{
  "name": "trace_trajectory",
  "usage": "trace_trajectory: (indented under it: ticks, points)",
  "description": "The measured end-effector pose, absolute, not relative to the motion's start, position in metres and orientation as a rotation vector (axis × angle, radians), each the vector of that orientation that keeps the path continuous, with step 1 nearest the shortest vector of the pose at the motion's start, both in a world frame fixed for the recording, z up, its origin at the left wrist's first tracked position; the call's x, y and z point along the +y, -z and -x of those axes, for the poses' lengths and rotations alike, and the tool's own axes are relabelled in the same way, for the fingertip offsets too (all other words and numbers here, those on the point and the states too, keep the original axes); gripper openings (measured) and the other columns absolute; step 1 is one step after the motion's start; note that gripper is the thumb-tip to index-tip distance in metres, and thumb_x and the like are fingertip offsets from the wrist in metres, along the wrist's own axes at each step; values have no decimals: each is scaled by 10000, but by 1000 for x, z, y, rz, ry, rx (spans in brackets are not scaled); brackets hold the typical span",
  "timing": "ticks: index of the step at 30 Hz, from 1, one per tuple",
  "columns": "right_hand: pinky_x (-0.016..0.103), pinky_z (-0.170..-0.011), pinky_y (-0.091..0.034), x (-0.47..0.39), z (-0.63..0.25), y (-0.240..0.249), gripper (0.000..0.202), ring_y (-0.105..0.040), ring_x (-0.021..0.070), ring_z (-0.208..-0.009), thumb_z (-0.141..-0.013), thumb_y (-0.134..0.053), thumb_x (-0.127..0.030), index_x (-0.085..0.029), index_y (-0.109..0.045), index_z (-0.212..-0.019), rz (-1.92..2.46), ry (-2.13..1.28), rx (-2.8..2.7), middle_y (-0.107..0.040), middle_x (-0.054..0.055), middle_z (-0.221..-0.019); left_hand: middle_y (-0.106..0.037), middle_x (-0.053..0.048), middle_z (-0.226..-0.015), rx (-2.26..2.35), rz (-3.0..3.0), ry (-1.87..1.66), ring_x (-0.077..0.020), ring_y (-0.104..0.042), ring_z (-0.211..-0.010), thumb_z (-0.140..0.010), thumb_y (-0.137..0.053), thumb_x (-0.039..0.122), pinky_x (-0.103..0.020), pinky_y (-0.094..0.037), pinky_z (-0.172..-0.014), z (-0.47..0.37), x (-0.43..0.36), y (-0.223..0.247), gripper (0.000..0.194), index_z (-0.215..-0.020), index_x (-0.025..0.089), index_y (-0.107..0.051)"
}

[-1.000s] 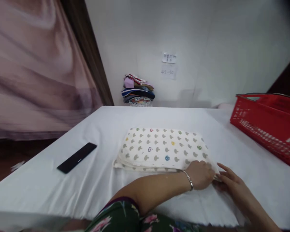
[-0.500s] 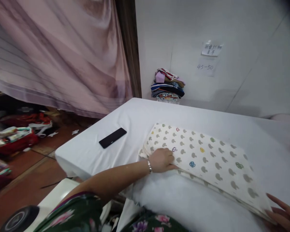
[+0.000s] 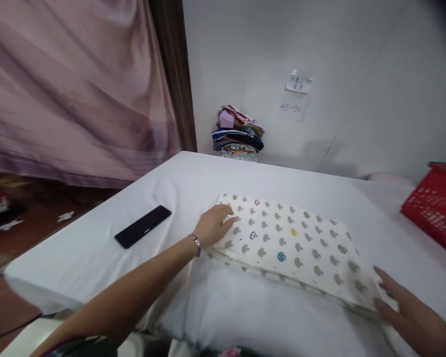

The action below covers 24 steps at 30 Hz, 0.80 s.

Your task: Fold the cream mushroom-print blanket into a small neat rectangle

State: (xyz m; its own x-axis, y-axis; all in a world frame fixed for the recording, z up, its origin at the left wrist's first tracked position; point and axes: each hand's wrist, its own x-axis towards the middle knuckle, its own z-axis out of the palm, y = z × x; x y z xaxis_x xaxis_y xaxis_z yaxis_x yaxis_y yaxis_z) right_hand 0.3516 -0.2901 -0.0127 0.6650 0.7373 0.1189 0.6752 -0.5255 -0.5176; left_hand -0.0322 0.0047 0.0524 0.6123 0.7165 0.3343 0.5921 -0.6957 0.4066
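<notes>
A folded white cloth (image 3: 271, 248) printed with grey mushrooms and a few coloured ones lies flat, its layers showing along the near edge. At its left end rests my left hand (image 3: 214, 225), a bracelet on the wrist, with thumb and fingers apart on the fabric. Beside the right end is my right hand (image 3: 405, 310), thumb and fingers spread around the corner. Whether the right thumb presses on the cloth I cannot tell.
The white-covered table (image 3: 193, 183) carries a black phone (image 3: 143, 226) on the left. A red basket (image 3: 436, 208) stands at the right. Behind the table's far edge is a stack of folded clothes (image 3: 238, 134); a pink curtain (image 3: 78, 89) hangs on the left.
My left hand has slid left from the near edge to the cloth's left end, and its fingers have spread. The view has turned right, bringing the red basket in.
</notes>
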Motion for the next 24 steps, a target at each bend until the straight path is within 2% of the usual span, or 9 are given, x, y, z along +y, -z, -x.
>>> trace_trajectory:
  ticks: [3, 5, 8, 12, 17, 24]
  points:
    - [458, -1013, -362, -250, -326, -23, 641, -454, 296, -1205, -761, -436, -565, -208, -463, -1293, 2342, -77, -1379, -474, 104, -1336, -513, -81, -1286, 1018, -2725, -565, -208, -445, -1201, -860, -449, 407, -343, -335, -1023, 4, 32, -50, 365, -1130, 186, -553]
    - [409, -1069, -294, -215, -314, -36, 612, -326, 247, -1306, -838, -373, -541, -216, -379, -1356, 2274, -112, -1537, -354, 61, -1432, -416, -110, -1380, 1002, -2800, -437, -247, -336, -1293, -861, -426, 468, -406, -253, -1071, -16, 49, -45, 472, -1222, 173, -496]
    - [402, -1105, -195, -163, -314, -38, 626, -154, 228, -1370, -875, -334, -532, -189, -309, -1398, 2217, -182, -1756, -229, 68, -1486, -287, -106, -1459, 1080, -2834, -244, -274, -197, -1357, -858, -365, 547, -480, -149, -1092, -37, 71, -33, 573, -1296, 183, -431]
    - [493, -1091, -133, -122, -344, -17, 600, -120, 263, -1374, -902, -294, -509, -169, -314, -1396, 2458, -262, -1762, -216, 96, -1487, -212, -66, -1490, 1225, -2752, -55, -266, -133, -1376, -849, -248, 624, -511, -76, -1092, -39, 92, -14, 671, -1380, 220, -319]
    - [477, -1098, -87, -118, -369, 7, 609, -82, 236, -1380, -907, -263, -539, -212, -254, -1420, 2503, -210, -1743, -189, 60, -1499, -190, -52, -1496, 1224, -2743, -73, -254, -111, -1381, -833, -206, 656, -491, -37, -1102, -33, 100, -3, 728, -1407, 214, -273]
    - [491, -1095, -102, -117, -368, -3, 685, -72, 249, -1380, -885, -189, -605, -192, -257, -1426, 2510, -266, -1752, -151, 73, -1503, -182, -70, -1496, 1248, -2638, -100, -251, -129, -1379, -841, -190, 649, -481, -107, -1099, -36, 101, -21, 718, -1400, 211, -294]
